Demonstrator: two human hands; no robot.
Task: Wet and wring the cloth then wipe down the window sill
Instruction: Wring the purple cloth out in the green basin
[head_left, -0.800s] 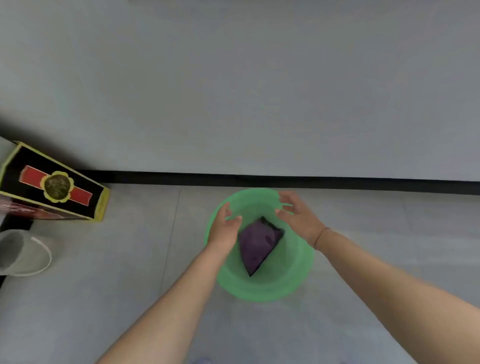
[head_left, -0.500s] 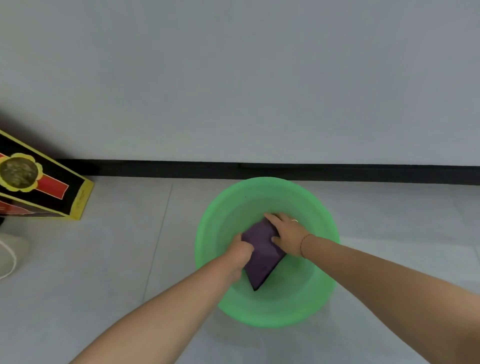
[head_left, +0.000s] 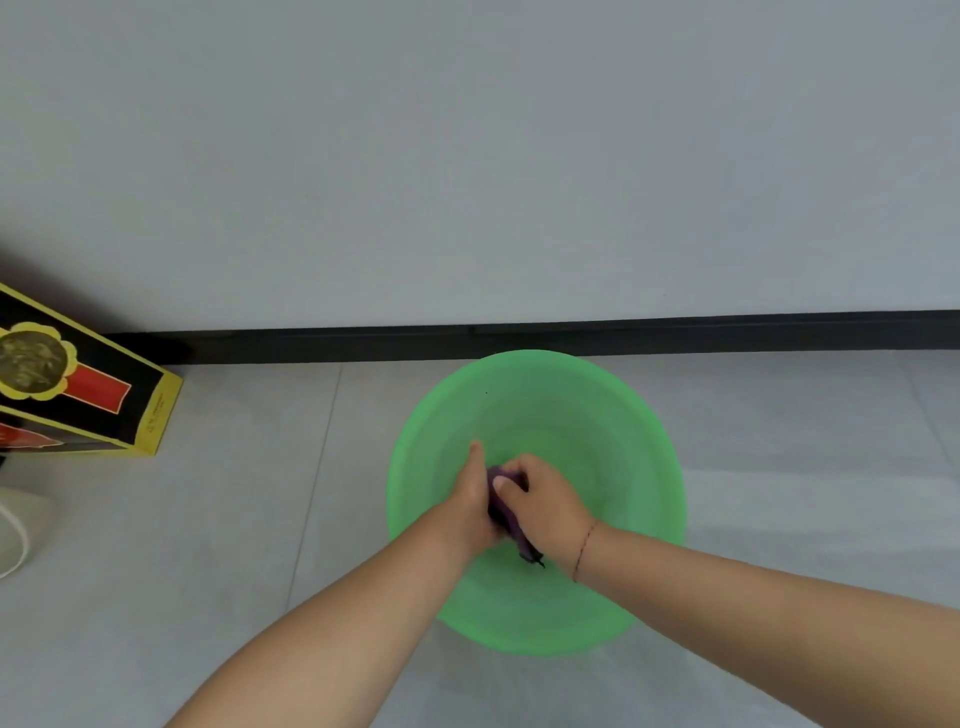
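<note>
A green plastic basin (head_left: 613, 415) stands on the grey tiled floor close to the wall. Inside it, a purple cloth (head_left: 503, 512) is bunched up between my two hands, and only a narrow strip of it shows, with a dark corner hanging out below. My left hand (head_left: 470, 499) grips the cloth from the left. My right hand (head_left: 545, 504) grips it from the right, fingers curled round it. Whether the basin holds water cannot be told.
A black and yellow carton (head_left: 78, 384) lies tilted on the floor at the left. A pale bucket rim (head_left: 13, 535) shows at the left edge. A black skirting board (head_left: 571, 335) runs along the grey wall behind the basin.
My hands came down from the basin's rim onto the cloth and squeezed it together from a flat fold into a bunch. The view has moved closer to the basin.
</note>
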